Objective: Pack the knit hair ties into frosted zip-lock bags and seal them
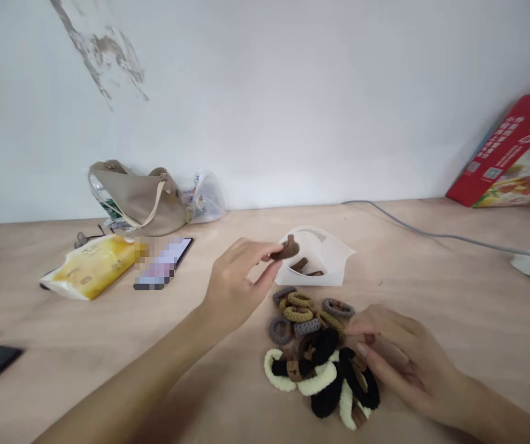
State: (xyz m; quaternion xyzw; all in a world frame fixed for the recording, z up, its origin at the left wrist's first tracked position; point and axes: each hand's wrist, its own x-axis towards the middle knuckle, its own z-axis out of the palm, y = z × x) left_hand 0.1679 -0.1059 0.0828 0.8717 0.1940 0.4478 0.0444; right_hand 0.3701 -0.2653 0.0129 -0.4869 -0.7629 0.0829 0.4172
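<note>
"What is the left hand [234, 280] doing?"

"Pinching a brown hair tie [289, 248]. Fingertips hold a soft thing well. It's squashed long, pointing up and right, just by a white pouch [324, 259]."

"And the right hand [398, 364]?"

"Curled at a pile of hair ties [313, 351] on the worktop [431, 296]. I can't tell if it's gripping one."

The hair ties [313, 364] by my right hand [398, 364] look like soft, fuzzy knit cloth; the pouch [315, 259] looks like matt white paper, the counter [431, 290] matt pale wood, and the tissue pack [89, 265] glossy plastic.
</note>
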